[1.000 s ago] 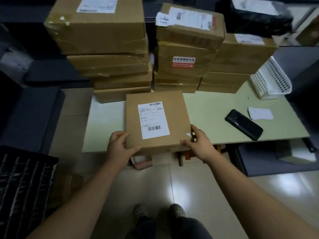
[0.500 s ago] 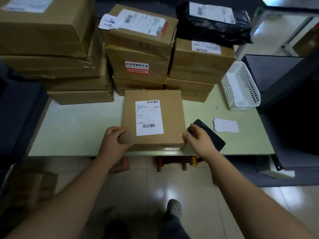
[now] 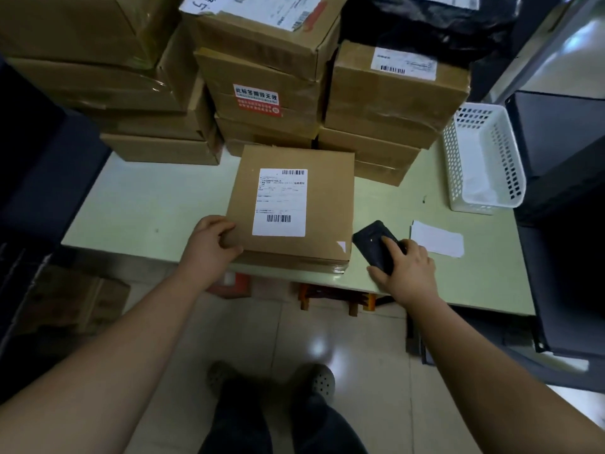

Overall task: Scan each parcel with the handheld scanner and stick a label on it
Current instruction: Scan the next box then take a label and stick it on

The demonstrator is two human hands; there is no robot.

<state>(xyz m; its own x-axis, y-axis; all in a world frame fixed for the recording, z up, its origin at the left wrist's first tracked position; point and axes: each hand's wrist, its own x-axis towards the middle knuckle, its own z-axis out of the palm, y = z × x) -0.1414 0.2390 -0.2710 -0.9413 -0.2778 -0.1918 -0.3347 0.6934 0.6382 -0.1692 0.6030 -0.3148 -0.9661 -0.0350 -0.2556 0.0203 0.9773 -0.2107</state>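
Where the left hand (image 3: 209, 244) sat: on the parcel's (image 3: 294, 204) near-left corner, fingers curled over its edge, gripping it.
Right hand (image 3: 406, 270): just right of parcel; fingers and thumb clasped the handheld scanner (image 3: 373, 244).
Parcel: lay flat at table's (image 3: 147, 208) near edge, shipping label up.
Paper slip (image 3: 437, 239): lay right of parcel, beyond scanner.
White basket (image 3: 484, 158): stood far-right of parcel.
Stacked boxes (image 3: 268, 103): stood close behind parcel.

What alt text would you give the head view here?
A person's right hand grasps a black handheld scanner while the left hand grips the near corner of a labelled parcel on a pale green table, with stacked boxes behind.
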